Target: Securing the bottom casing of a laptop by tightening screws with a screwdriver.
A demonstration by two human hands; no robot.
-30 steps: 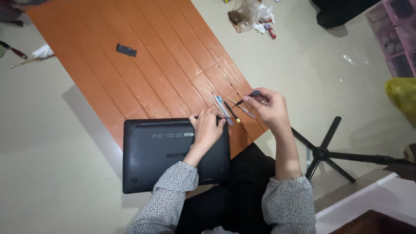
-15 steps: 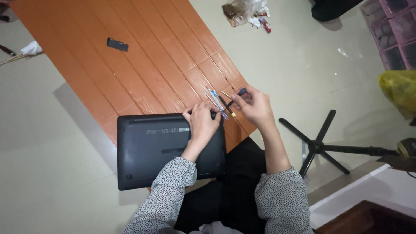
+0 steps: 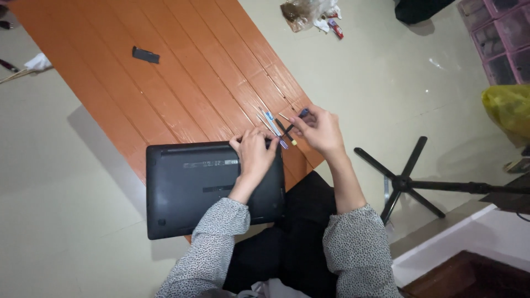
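A black laptop (image 3: 199, 187) lies bottom side up on the near end of an orange wooden table (image 3: 182, 72). My left hand (image 3: 255, 150) presses flat on the laptop's far right corner. My right hand (image 3: 321, 130) is closed around a thin dark screwdriver (image 3: 291, 127), whose tip points toward that same corner. Several thin tools (image 3: 271, 122) lie on the table just beyond my hands.
A small black part (image 3: 146, 54) lies on the table farther away. A black star-shaped chair base (image 3: 408, 181) stands on the floor to the right. Litter (image 3: 309, 12) sits on the floor past the table, and a yellow bag (image 3: 510, 107) at the right edge.
My right hand has kept hold of the screwdriver and shifted slightly beside the laptop's corner. My left hand stays on the laptop. The view has drifted a little.
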